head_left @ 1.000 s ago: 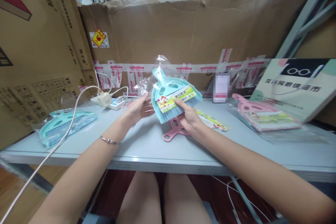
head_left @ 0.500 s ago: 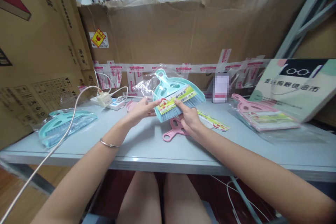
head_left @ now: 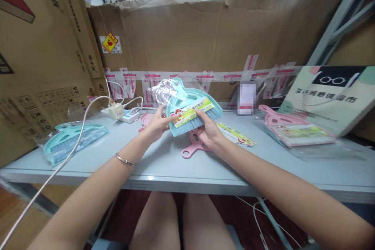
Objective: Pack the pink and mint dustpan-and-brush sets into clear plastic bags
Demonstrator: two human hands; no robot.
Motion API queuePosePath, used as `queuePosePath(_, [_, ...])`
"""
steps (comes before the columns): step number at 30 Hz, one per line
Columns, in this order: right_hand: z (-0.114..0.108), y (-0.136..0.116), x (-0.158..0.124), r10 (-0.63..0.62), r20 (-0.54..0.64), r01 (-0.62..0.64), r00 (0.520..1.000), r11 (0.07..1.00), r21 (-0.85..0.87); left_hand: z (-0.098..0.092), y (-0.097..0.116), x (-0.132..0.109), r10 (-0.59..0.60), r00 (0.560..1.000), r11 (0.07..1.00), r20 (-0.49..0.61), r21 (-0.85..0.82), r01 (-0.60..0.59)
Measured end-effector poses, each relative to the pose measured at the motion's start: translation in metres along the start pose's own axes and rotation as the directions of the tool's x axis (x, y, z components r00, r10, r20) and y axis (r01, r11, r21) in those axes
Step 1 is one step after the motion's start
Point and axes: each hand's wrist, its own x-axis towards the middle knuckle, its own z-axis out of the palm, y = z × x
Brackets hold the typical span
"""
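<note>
Both hands hold a teal dustpan-and-brush set (head_left: 190, 103) above the grey table (head_left: 164, 164). My left hand (head_left: 156, 125) grips its left edge, thumb on the yellow paper label (head_left: 191, 111). My right hand (head_left: 209, 133) pinches the bristles and label from the right. A clear plastic bag (head_left: 162, 91) is bunched over the set's handle at the top left. Beneath my right hand lies a pink dustpan (head_left: 195, 146), its handle pointing at me.
A bagged teal set (head_left: 72, 140) lies at the left. Bagged pink sets (head_left: 293, 129) lie at the right, by a printed board (head_left: 331, 93). A loose label (head_left: 237, 134), a power strip (head_left: 121, 113) with a white cable, and cardboard walls ring the table.
My left hand has gone from open beside the set to gripping its left edge. The set has tilted flatter and shifted slightly left, with the bag gathered at the handle.
</note>
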Motion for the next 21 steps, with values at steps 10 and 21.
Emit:
queuePosePath(10, [-0.01,-0.017,0.01,0.112,-0.009,-0.112,0.994,0.992,-0.064,-0.021,0.01,0.005,-0.091,0.995,0.996,0.036,0.0,0.091])
queuePosePath(21, [-0.013,-0.007,0.016,0.037,-0.174,-0.054,0.984,0.994,-0.092,-0.023,0.006,0.013,-0.246,0.967,0.968,-0.063,0.026,0.248])
